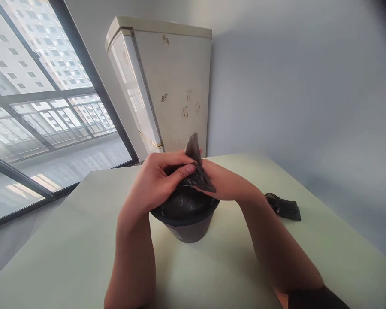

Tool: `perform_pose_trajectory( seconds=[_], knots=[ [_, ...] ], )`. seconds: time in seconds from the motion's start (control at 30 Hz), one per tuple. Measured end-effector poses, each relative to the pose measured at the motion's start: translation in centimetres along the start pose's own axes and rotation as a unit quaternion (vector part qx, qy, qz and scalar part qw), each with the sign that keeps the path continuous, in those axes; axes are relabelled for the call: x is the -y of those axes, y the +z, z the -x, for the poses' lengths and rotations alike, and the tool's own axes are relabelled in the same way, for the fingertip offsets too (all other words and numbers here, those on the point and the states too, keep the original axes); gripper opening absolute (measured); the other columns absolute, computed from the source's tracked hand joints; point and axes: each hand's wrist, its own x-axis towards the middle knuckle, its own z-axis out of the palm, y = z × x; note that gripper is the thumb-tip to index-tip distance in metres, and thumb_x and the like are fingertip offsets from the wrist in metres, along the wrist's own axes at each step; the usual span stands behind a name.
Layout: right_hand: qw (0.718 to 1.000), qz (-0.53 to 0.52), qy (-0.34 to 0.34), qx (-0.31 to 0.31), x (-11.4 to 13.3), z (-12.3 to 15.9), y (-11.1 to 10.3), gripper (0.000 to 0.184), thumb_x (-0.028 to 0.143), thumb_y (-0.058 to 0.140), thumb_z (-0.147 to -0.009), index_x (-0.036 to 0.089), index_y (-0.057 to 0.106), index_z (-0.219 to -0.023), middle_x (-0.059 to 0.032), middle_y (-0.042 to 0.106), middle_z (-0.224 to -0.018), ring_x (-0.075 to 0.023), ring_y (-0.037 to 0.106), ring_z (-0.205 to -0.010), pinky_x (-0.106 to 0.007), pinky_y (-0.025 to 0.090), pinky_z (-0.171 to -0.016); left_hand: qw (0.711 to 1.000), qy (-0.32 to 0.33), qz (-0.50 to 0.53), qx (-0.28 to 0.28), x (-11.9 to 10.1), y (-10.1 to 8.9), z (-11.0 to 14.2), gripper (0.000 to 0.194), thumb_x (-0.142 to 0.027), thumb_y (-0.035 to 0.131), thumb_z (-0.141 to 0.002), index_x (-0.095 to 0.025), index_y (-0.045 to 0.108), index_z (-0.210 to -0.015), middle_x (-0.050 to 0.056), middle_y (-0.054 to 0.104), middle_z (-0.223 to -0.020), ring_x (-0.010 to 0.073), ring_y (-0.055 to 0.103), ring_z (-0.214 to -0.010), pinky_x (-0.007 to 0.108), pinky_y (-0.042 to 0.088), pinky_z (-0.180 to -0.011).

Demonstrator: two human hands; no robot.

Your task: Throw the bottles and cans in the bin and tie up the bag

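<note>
A dark round trash bin (193,231) stands upright on the pale table, with a black plastic bag (183,202) bulging at its mouth. Over the bin, my left hand (161,178) pinches the gathered top of the bag between thumb and fingers. My right hand (218,178) comes in from the other side, closed against the same bunched plastic; most of its fingers are hidden behind the bag and my left hand. A thin tip of the bag sticks up between both hands.
A folded bundle of black bags (284,207) lies on the table (83,240) beside my right forearm. Behind the table stands an old white refrigerator (180,77) with worn patches. A glass sliding door (51,107) is at the left, a plain wall (296,94) at the right.
</note>
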Motion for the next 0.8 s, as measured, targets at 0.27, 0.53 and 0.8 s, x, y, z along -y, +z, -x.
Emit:
perform_pose_trajectory(
  seconds=[0.27,0.53,0.8],
  knots=[
    [0.997,-0.050,0.047,0.020,0.5,0.3,-0.5,0.015,0.031,0.063,-0.098,0.024,0.071,-0.109,-0.0033,0.075,-0.108,-0.0236,0.069,-0.104,-0.037,0.058,-0.093,0.983,-0.045,-0.017,-0.180,0.4,0.7,-0.1,0.018,-0.038,0.078,-0.089,-0.022,0.086,-0.090,0.005,0.082,-0.090,0.0263,0.078,-0.085,0.034,0.064,-0.072],
    [0.976,-0.182,0.073,-0.092,1.7,1.4,-1.6,0.042,0.038,0.080,-0.088,0.028,0.050,-0.115,0.0041,0.061,-0.081,-0.0127,0.054,-0.063,-0.026,0.043,-0.059,0.949,-0.083,-0.103,-0.287,1.0,1.2,-0.5,0.010,-0.031,0.081,-0.084,-0.023,0.079,-0.090,-0.001,0.072,-0.071,0.0140,0.065,-0.062,0.026,0.049,-0.054],
    [0.990,-0.081,-0.040,-0.110,1.6,1.6,-1.8,0.021,0.033,0.079,-0.090,0.020,0.064,-0.082,0.0005,0.052,-0.076,-0.0131,0.045,-0.068,-0.029,0.036,-0.061,0.964,-0.061,-0.098,-0.242,0.3,1.1,-0.4,0.012,-0.035,0.080,-0.086,-0.023,0.081,-0.082,0.001,0.074,-0.073,0.0169,0.067,-0.066,0.030,0.050,-0.058]
  ],
)
